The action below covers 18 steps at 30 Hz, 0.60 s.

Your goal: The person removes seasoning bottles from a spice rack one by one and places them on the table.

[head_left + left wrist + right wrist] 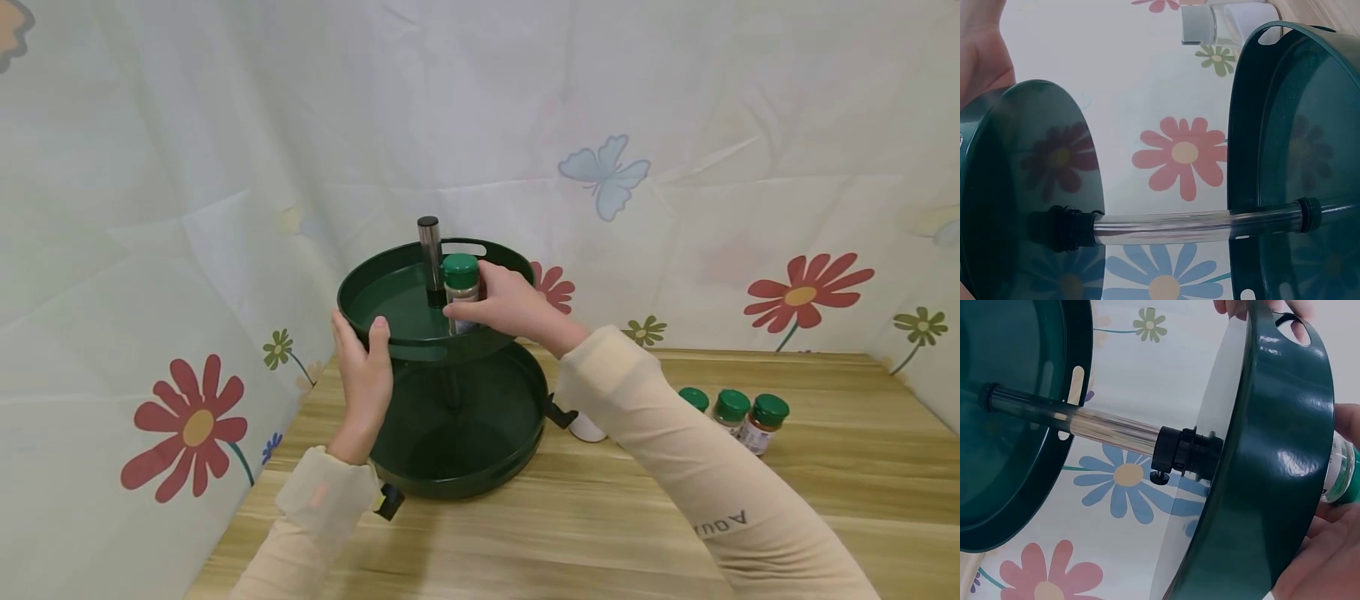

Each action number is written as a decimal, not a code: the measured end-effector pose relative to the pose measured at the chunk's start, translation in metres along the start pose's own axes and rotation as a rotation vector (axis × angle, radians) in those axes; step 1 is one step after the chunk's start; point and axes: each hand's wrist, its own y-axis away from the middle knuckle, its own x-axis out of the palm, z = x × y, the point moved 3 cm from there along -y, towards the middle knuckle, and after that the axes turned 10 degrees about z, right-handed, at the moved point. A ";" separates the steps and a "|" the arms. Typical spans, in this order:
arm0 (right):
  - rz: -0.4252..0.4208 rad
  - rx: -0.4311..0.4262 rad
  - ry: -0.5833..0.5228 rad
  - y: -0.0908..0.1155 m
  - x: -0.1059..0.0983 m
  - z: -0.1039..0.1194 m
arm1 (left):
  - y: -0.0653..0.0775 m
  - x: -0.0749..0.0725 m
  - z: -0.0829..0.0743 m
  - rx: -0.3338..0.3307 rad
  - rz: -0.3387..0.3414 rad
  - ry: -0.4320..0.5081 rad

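Note:
My right hand grips a spice jar with a green cap, upright inside the upper tier of a dark green two-tier tray, close to its metal post. In the right wrist view, part of the jar shows beyond the tray wall. At the tray's near left side, my left hand holds the upper rim between thumb and fingers. The lower tier stands on the table. Below the upper tier, the post carries a black collar with a small knob.
Several green-capped spice jars stand on the wooden table to the right, partly behind my right sleeve. A clear bottle with a grey cap and white label is right of the tray. A flowered cloth hangs behind and at left.

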 end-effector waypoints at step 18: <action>-0.018 0.015 -0.025 -0.001 0.002 -0.001 | 0.002 0.000 -0.001 0.005 -0.003 -0.002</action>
